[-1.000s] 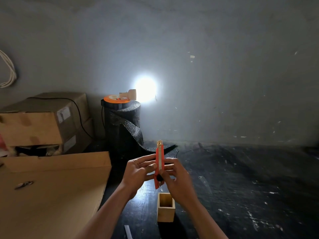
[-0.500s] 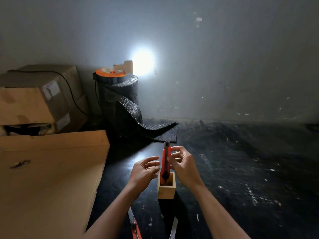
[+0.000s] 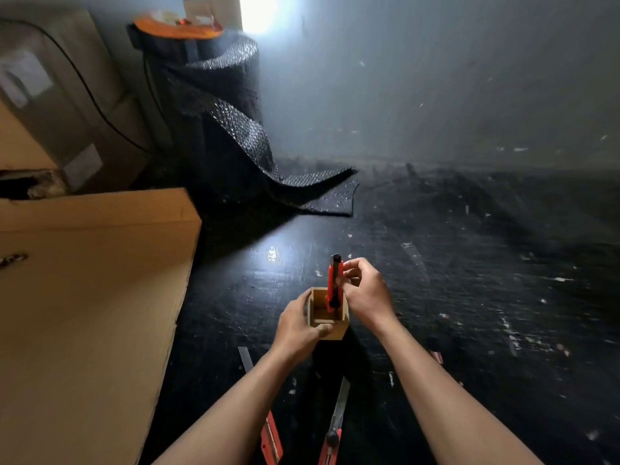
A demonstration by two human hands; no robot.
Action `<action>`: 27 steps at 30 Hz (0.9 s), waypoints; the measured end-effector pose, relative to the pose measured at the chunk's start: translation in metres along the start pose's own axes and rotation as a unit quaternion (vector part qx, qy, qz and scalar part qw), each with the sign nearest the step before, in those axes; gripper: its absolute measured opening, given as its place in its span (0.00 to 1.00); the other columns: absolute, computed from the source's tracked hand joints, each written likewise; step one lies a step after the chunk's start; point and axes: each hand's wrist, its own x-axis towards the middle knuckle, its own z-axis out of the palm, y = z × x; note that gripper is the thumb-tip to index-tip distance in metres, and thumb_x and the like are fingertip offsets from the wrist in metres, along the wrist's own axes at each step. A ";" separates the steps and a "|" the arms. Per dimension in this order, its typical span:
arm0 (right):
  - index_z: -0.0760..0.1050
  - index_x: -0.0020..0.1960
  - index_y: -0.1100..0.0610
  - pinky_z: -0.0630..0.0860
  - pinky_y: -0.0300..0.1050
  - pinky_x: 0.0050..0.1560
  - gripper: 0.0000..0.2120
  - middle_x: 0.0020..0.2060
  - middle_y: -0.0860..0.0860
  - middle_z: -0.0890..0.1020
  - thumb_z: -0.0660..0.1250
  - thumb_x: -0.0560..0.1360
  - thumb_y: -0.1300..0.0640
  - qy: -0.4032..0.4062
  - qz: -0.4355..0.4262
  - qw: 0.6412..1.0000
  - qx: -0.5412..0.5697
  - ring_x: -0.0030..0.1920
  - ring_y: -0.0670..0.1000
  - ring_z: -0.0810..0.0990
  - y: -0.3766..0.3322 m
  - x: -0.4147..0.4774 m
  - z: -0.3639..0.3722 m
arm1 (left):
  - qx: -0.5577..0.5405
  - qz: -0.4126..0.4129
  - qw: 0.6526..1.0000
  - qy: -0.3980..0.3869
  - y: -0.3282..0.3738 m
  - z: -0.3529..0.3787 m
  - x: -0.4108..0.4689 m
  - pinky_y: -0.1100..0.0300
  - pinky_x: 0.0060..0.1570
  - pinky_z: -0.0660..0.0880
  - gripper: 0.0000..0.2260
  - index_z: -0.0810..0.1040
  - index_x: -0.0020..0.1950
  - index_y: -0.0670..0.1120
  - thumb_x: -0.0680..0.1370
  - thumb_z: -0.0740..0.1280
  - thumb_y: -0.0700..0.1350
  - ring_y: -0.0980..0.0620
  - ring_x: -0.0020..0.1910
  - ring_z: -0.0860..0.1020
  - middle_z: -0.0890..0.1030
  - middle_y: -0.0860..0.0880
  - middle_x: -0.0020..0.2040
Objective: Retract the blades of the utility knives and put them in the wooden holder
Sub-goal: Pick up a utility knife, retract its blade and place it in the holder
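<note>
1. Head view, knife direction: the red utility knife [image 3: 334, 283] stands nearly upright, long axis vertical, lower end inside the wooden holder [image 3: 328, 322] and dark upper end pointing up, away from the surface [image 3: 469, 297].
2. Knife appearance: red body with a black slider knob low on its front and a black cap at the top. No bare blade shows above the holder rim.
3. Holder: a small, square, open-topped box of pale wood, standing on the dark scuffed surface. The knife leans against its far right inner corner.
4. Right hand [image 3: 365, 293]: raised beside the knife, fingers curled, fingertips pinching the upper part of the red body. The grip is narrow and holds the knife.
5. Left hand [image 3: 297, 325]: wrapped around the holder's left side, thumb across its near rim. The grip holds the holder.
6. Both forearms reach forward from the bottom edge, meeting at the holder.
7. Two more red knives [image 3: 271, 437] [image 3: 332, 434] lie flat on the surface near the bottom edge, each with a long bare blade pointing away from the person.
8. A cardboard box [image 3: 84, 297] sits left; a roll of dark bubble wrap [image 3: 214, 105] stands behind.
</note>
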 end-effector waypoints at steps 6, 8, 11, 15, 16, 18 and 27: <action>0.78 0.49 0.52 0.81 0.47 0.43 0.03 0.41 0.46 0.85 0.71 0.76 0.57 -0.040 0.025 0.997 -0.062 0.42 0.46 0.84 0.023 0.018 0.021 | -0.009 -0.007 1.000 0.024 -0.013 0.017 0.018 0.53 0.68 0.74 0.33 0.71 0.75 0.51 0.72 0.78 0.43 0.53 0.64 0.78 0.80 0.51 0.67; 0.78 0.48 0.51 0.81 0.50 0.47 0.02 0.42 0.47 0.85 0.71 0.77 0.55 -0.051 0.032 0.995 -0.082 0.44 0.48 0.84 0.027 0.022 0.026 | -0.009 -0.016 0.999 0.031 -0.016 0.019 0.022 0.51 0.71 0.72 0.38 0.66 0.79 0.49 0.72 0.78 0.44 0.50 0.69 0.77 0.78 0.49 0.70; 0.78 0.48 0.50 0.82 0.52 0.48 0.03 0.43 0.48 0.86 0.70 0.77 0.51 -0.050 0.039 0.993 -0.101 0.45 0.51 0.84 0.031 0.025 0.032 | -0.013 -0.021 0.999 0.033 -0.019 0.020 0.024 0.52 0.72 0.72 0.40 0.65 0.80 0.50 0.72 0.79 0.44 0.50 0.70 0.76 0.77 0.49 0.72; 0.80 0.49 0.53 0.80 0.49 0.47 0.04 0.45 0.51 0.86 0.70 0.78 0.52 -0.031 0.039 0.991 -0.128 0.46 0.53 0.84 0.031 0.026 0.036 | -0.012 -0.019 0.999 0.029 -0.023 0.021 0.024 0.52 0.72 0.71 0.40 0.63 0.81 0.51 0.72 0.78 0.45 0.51 0.70 0.76 0.77 0.48 0.72; 0.81 0.49 0.54 0.80 0.49 0.47 0.04 0.45 0.51 0.87 0.70 0.78 0.54 -0.024 0.040 0.991 -0.129 0.46 0.54 0.84 0.031 0.025 0.037 | -0.014 -0.020 0.999 0.027 -0.024 0.021 0.024 0.52 0.72 0.71 0.40 0.62 0.81 0.51 0.73 0.78 0.45 0.51 0.70 0.76 0.77 0.48 0.72; 0.82 0.47 0.55 0.79 0.48 0.47 0.04 0.44 0.53 0.87 0.70 0.77 0.55 -0.008 0.046 0.990 -0.130 0.48 0.55 0.84 0.032 0.023 0.036 | -0.019 -0.022 0.999 0.027 -0.023 0.021 0.023 0.53 0.72 0.71 0.40 0.62 0.81 0.51 0.73 0.77 0.45 0.51 0.70 0.76 0.77 0.48 0.72; 0.80 0.58 0.55 0.81 0.51 0.53 0.09 0.52 0.53 0.85 0.70 0.78 0.58 -0.001 0.044 0.988 -0.146 0.53 0.54 0.83 0.023 0.000 0.003 | -0.023 -0.029 0.998 0.049 -0.015 0.011 0.002 0.51 0.67 0.76 0.35 0.65 0.80 0.46 0.76 0.76 0.42 0.46 0.68 0.78 0.78 0.44 0.71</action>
